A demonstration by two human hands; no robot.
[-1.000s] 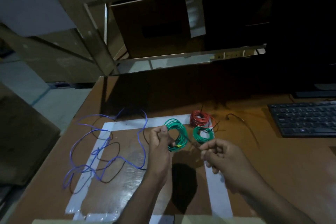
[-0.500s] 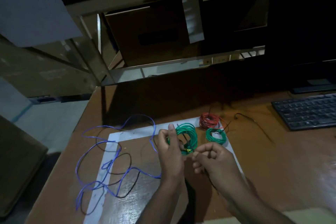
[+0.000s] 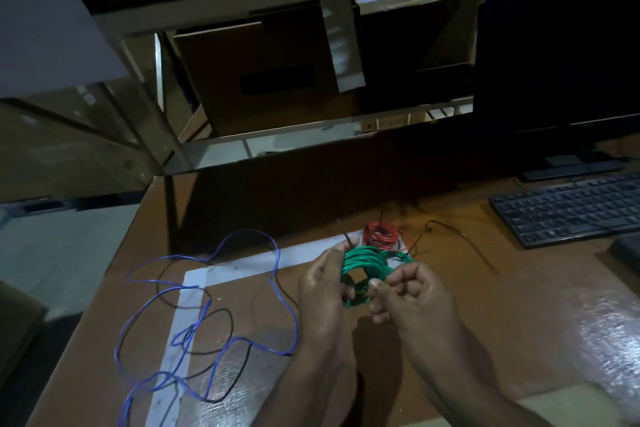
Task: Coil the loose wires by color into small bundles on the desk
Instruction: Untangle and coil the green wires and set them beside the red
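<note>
My left hand [image 3: 323, 282] grips the left side of a green wire coil [image 3: 363, 267] held just above the desk. My right hand [image 3: 408, 291] pinches the coil's lower right edge with thumb and forefinger. A thin dark tie sticks up past my left fingertips. A second green coil [image 3: 401, 256] peeks out behind the first, mostly hidden. A red coil [image 3: 381, 235] lies flat just beyond. A loose blue wire [image 3: 207, 308] sprawls in loops at the left, tangled with a loose black wire [image 3: 221, 333].
White tape [image 3: 242, 265] marks a rectangle on the brown desk [image 3: 519, 322]. A black keyboard [image 3: 571, 208] and monitor [image 3: 554, 62] stand at the right. A thin black cable [image 3: 460, 243] lies between the coils and the keyboard. The desk's left edge drops to the floor.
My right hand has come in from the right and closed on the green coil's edge. The coil is now held between both hands. The camera has shifted closer.
</note>
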